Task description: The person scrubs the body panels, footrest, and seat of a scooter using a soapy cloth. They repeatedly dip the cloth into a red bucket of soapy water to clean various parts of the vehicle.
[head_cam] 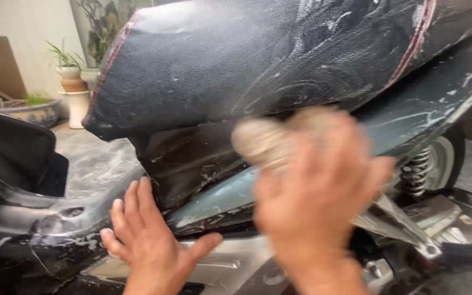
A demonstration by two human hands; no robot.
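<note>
We're up close on a soapy black scooter here. Our right hand [318, 202] is blurred, with the fingers curled around a tan sponge [269, 139] pressed against the dark side panel [192, 158] just under the seat [236, 60]. The grip looks closed on the sponge, though the blur hides just how tight.

Our left hand [148, 240] is flat and spread wide open, holding nothing, palm resting on the lower silver-grey body panel [230, 262] near the footboard [83, 186], thumb out to the side.

What could go wrong, as we judge it: everything's slick with suds, so that bracing left hand could slide off the wet panel and knock into the plastic edges. The sponge could also slip out of wet fingers, or pick up grit and scratch the paint. The rear shock spring [415, 172] and the metal bracket [405, 218] sit just to the right of the scrubbing hand, so a wide stroke could catch knuckles there.

Potted plants [69, 68] stand well apart in the background.
</note>
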